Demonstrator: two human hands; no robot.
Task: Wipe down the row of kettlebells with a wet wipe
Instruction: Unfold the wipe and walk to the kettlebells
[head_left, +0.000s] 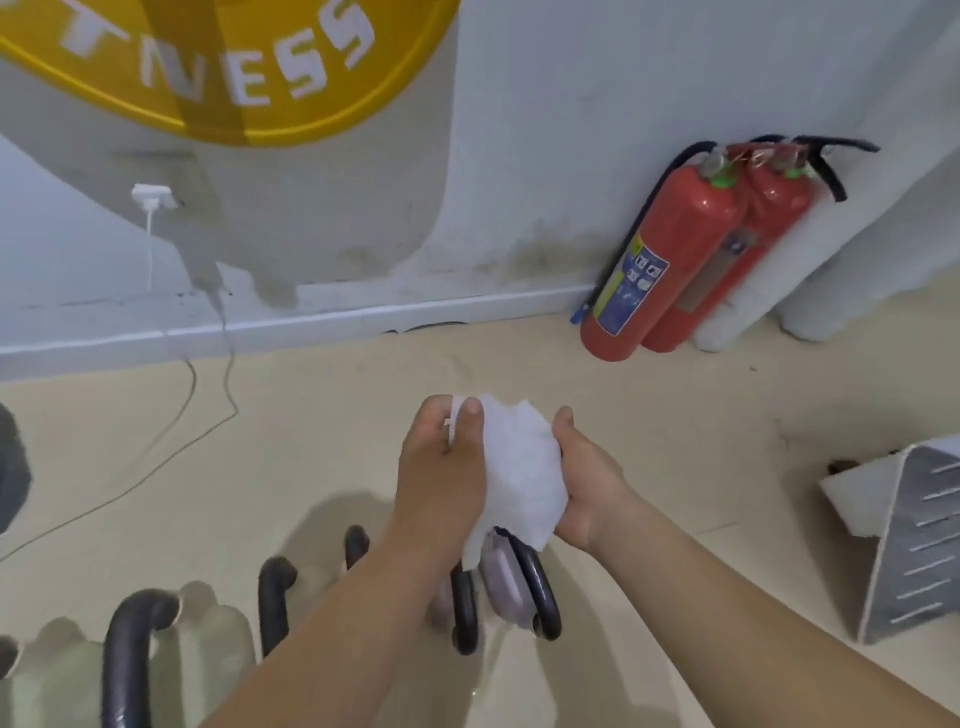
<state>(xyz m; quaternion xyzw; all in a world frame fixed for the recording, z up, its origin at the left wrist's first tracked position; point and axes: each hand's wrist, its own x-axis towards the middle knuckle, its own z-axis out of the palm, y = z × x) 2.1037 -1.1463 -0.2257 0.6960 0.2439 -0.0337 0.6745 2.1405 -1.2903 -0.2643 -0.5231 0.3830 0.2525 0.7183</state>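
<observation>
A crumpled white wet wipe (519, 467) is held up between both hands above the floor. My left hand (441, 467) pinches its upper left corner with the thumb on top. My right hand (582, 478) grips its right side. Below them a row of kettlebells runs along the floor: a pale purple one (501, 582) with a dark handle directly under the wipe, a second dark handle (278, 597) further left, and a pale green one (135, 670) with a thick dark handle at the lower left. My forearms hide part of the row.
Two red fire extinguishers (670, 260) lean against the white wall at the right. A grey slotted metal piece (914, 545) lies on the beige floor at far right. A white plug and cables (150, 197) hang at the left wall. A dark object (10, 467) sits at the left edge.
</observation>
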